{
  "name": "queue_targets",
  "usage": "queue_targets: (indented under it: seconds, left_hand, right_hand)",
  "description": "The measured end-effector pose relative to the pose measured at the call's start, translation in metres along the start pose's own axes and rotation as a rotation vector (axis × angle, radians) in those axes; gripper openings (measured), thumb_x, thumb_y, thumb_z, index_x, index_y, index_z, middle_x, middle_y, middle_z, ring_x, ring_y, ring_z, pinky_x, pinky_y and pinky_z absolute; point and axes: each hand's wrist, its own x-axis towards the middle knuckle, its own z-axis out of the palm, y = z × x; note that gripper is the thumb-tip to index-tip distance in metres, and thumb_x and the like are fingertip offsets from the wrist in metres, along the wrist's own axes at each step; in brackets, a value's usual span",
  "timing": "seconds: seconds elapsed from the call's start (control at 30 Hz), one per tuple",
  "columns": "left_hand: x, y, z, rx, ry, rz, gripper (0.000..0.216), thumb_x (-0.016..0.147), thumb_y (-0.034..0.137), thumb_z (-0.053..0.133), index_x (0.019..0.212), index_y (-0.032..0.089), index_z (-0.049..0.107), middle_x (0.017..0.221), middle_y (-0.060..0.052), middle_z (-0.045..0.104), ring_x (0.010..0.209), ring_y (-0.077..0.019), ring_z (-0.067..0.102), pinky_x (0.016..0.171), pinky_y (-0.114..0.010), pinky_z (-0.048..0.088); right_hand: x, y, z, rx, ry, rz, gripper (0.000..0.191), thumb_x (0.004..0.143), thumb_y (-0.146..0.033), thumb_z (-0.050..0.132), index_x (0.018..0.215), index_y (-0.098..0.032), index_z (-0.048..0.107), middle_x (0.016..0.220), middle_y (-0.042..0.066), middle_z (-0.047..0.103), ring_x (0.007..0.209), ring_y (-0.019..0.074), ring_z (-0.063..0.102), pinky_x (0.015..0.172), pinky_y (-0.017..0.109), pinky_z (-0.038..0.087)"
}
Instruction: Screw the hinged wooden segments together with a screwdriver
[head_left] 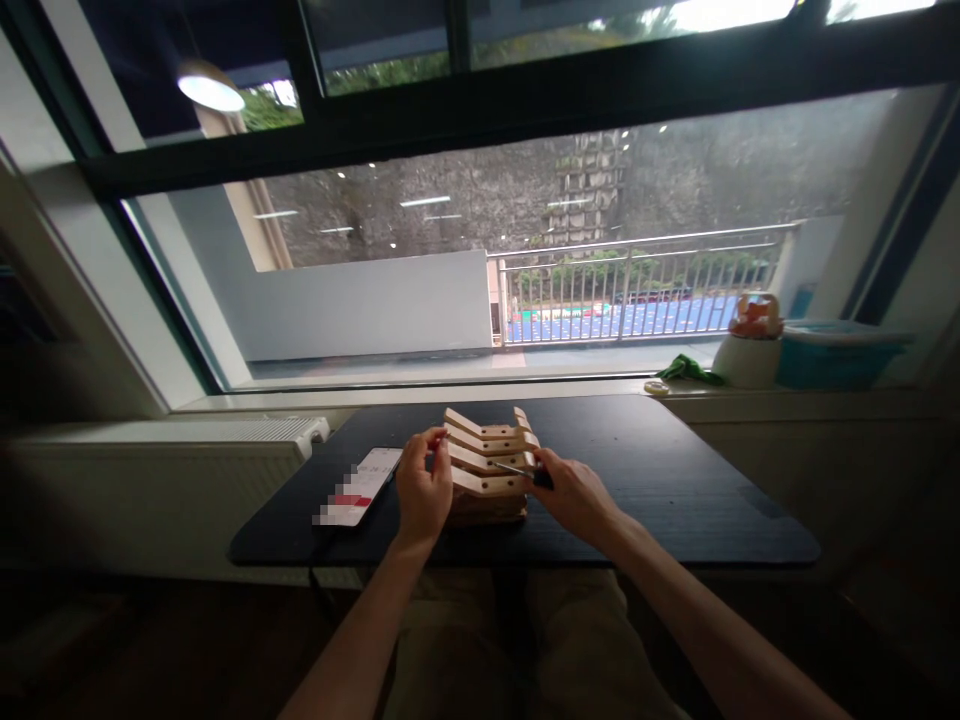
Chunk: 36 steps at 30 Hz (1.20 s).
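A light wooden piece (489, 462) made of several slanted slats stands on a small black table (660, 480) in front of me. My left hand (422, 490) is at its left side, fingers curled and pinched near the slats; what they hold is too small to name. My right hand (571, 495) is closed on a thin tool with a dark handle (541, 478). The tool's metal shaft (510, 468) points left onto one of the slats.
A phone (358, 486) lies on the table left of my left hand. On the window sill at the right are a white pot (746, 360), a green cloth (688, 369) and a blue box (836, 355). A white radiator (187, 440) runs along the left.
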Motion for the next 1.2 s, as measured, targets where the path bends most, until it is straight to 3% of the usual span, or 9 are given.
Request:
queue_targets:
  seconds: [0.07, 0.23, 0.37, 0.5, 0.63, 0.93, 1.07, 1.2]
  left_hand:
    - [0.009, 0.010, -0.010, 0.055, -0.167, 0.114, 0.017, 0.084, 0.028, 0.049, 0.087, 0.019, 0.063, 0.086, -0.006, 0.063, 0.091, -0.0209, 0.056, 0.089, -0.039, 0.043]
    - [0.038, 0.028, -0.012, 0.151, -0.788, 0.380, 0.015, 0.071, 0.015, 0.058, 0.069, 0.023, 0.070, 0.070, 0.000, 0.066, 0.073, -0.0142, 0.059, 0.073, -0.024, 0.045]
    - [0.049, 0.031, 0.001, 0.300, -1.027, 0.497, 0.020, 0.068, 0.011, 0.055, 0.060, 0.022, 0.070, 0.062, -0.001, 0.064, 0.070, -0.0152, 0.057, 0.070, -0.025, 0.042]
    - [0.054, 0.033, 0.005, 0.422, -1.107, 0.564, 0.016, 0.067, 0.012, 0.056, 0.062, 0.019, 0.070, 0.066, -0.003, 0.065, 0.077, -0.0188, 0.056, 0.075, -0.028, 0.042]
    - [0.053, 0.037, 0.003, 0.478, -1.130, 0.602, 0.016, 0.070, 0.013, 0.055, 0.061, 0.018, 0.068, 0.068, -0.005, 0.065, 0.080, -0.0209, 0.055, 0.080, -0.032, 0.041]
    - [0.040, 0.035, -0.002, 0.486, -1.011, 0.509, 0.016, 0.076, 0.014, 0.050, 0.076, 0.017, 0.066, 0.079, -0.005, 0.064, 0.077, -0.0170, 0.058, 0.070, -0.026, 0.042]
    - [0.039, 0.034, -0.003, 0.488, -1.009, 0.507, 0.017, 0.077, 0.014, 0.051, 0.069, 0.018, 0.067, 0.074, -0.005, 0.064, 0.079, -0.0185, 0.057, 0.073, -0.027, 0.043]
    - [0.035, 0.036, 0.003, 0.484, -1.022, 0.534, 0.021, 0.078, 0.013, 0.050, 0.071, 0.016, 0.069, 0.081, -0.009, 0.064, 0.084, -0.0210, 0.057, 0.078, -0.031, 0.043]
  right_hand:
    - [0.000, 0.002, 0.001, 0.029, 0.000, -0.003, 0.035, 0.087, -0.042, 0.048, 0.113, -0.020, 0.055, 0.093, 0.007, 0.071, 0.084, 0.0243, 0.066, 0.063, 0.028, 0.036]
    - [-0.004, 0.003, 0.005, 0.127, 0.020, -0.007, 0.036, 0.086, -0.040, 0.049, 0.115, -0.020, 0.055, 0.094, 0.007, 0.070, 0.086, 0.0239, 0.065, 0.065, 0.027, 0.038]
    - [-0.011, 0.010, 0.010, 0.198, 0.063, -0.036, 0.047, 0.085, -0.046, 0.050, 0.123, -0.019, 0.050, 0.093, 0.006, 0.070, 0.082, 0.0222, 0.065, 0.065, 0.028, 0.040]
    - [-0.017, 0.020, 0.015, 0.232, 0.081, -0.031, 0.047, 0.085, -0.048, 0.048, 0.124, -0.021, 0.050, 0.083, 0.004, 0.068, 0.069, 0.0190, 0.062, 0.061, 0.027, 0.039]
    - [-0.019, 0.024, 0.019, 0.230, 0.073, -0.004, 0.044, 0.086, -0.045, 0.048, 0.122, -0.020, 0.052, 0.078, 0.003, 0.068, 0.069, 0.0202, 0.063, 0.062, 0.028, 0.040]
    - [-0.024, 0.022, 0.024, 0.183, 0.125, 0.018, 0.036, 0.087, -0.039, 0.048, 0.117, -0.021, 0.055, 0.083, 0.004, 0.070, 0.074, 0.0209, 0.065, 0.066, 0.028, 0.041]
    - [-0.025, 0.022, 0.026, 0.114, 0.135, 0.001, 0.034, 0.086, -0.036, 0.050, 0.116, -0.021, 0.054, 0.086, 0.004, 0.071, 0.076, 0.0207, 0.066, 0.065, 0.027, 0.041]
    - [-0.027, 0.021, 0.027, 0.090, 0.139, -0.037, 0.032, 0.086, -0.033, 0.050, 0.115, -0.021, 0.055, 0.088, 0.004, 0.071, 0.077, 0.0207, 0.066, 0.066, 0.027, 0.041]
